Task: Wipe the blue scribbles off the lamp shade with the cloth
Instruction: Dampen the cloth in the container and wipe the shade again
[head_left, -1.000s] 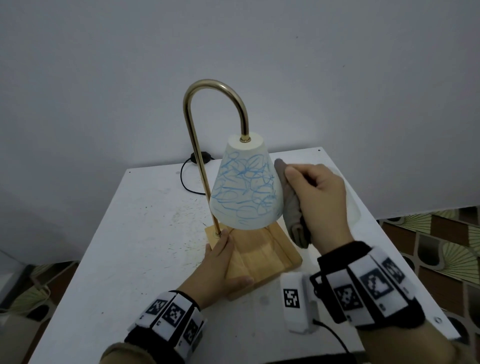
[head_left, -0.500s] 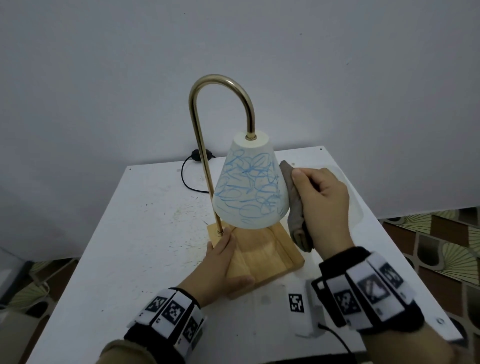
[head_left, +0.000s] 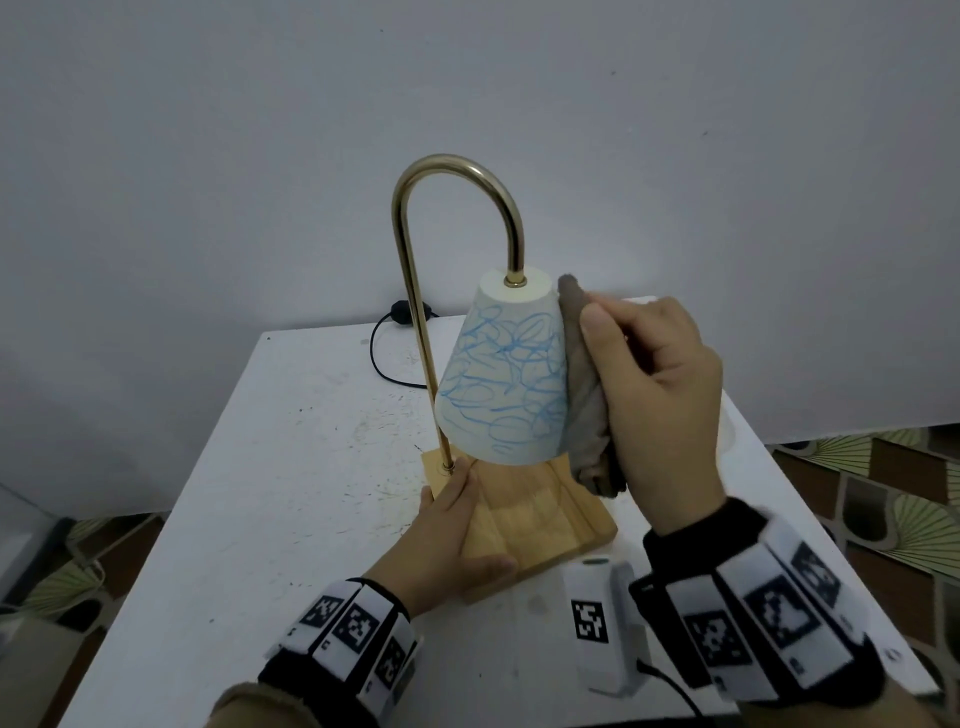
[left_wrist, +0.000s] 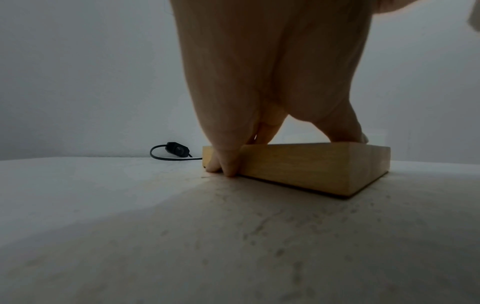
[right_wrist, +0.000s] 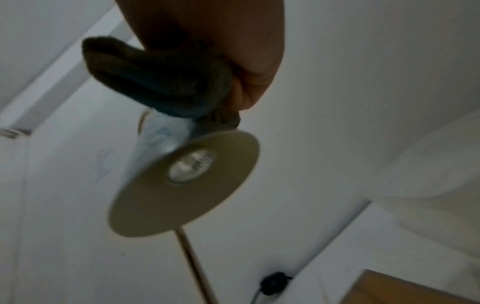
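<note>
A white cone lamp shade (head_left: 506, 379) covered in blue scribbles hangs from a curved brass arm (head_left: 457, 171) over a wooden base (head_left: 535, 525). My right hand (head_left: 654, 395) grips a folded grey-brown cloth (head_left: 587, 395) and presses it against the shade's right side. From the right wrist view the cloth (right_wrist: 155, 78) touches the shade (right_wrist: 187, 181) just above its rim, and the bulb shows inside. My left hand (head_left: 447, 540) holds the base's left front corner, thumb on top and fingers (left_wrist: 223, 162) down its side.
The lamp stands on a white speckled table (head_left: 270, 499) against a grey wall. A black cord with a switch (head_left: 402, 312) trails behind the lamp. A small white device with a marker (head_left: 597, 623) lies near the front edge, right of the base. Patterned floor shows at the right.
My right hand has carried the cloth upward along the shade's right side, toward its top. The left hand stays on the base. The scribbles look unchanged.
</note>
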